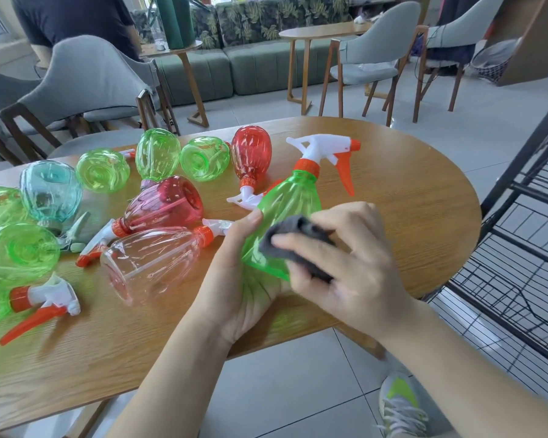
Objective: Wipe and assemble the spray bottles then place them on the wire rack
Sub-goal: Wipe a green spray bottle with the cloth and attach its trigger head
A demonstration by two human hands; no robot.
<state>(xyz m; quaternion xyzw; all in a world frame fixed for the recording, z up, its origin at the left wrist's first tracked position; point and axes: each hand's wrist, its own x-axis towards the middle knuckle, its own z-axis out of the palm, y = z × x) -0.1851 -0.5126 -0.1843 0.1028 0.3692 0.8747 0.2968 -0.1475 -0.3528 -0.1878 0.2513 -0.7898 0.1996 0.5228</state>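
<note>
Tabletop (393, 184); green bottle (285, 207) nozzle-up, tilted

Your right side is the open one: bare table (408, 197) runs from the held green bottle (285, 213) to the round edge, with only that bottle's orange trigger (345, 172) hanging over it. Past the edge, the wire rack (519, 254) stands close, its black shelves facing you across a narrow strip of floor. To your left the way is crowded: a clear bottle (152, 263), a pink bottle (165, 207) and a red bottle (250, 153) lie packed together, more green ones behind. The near table edge, below your wrists, is bare wood.
</note>
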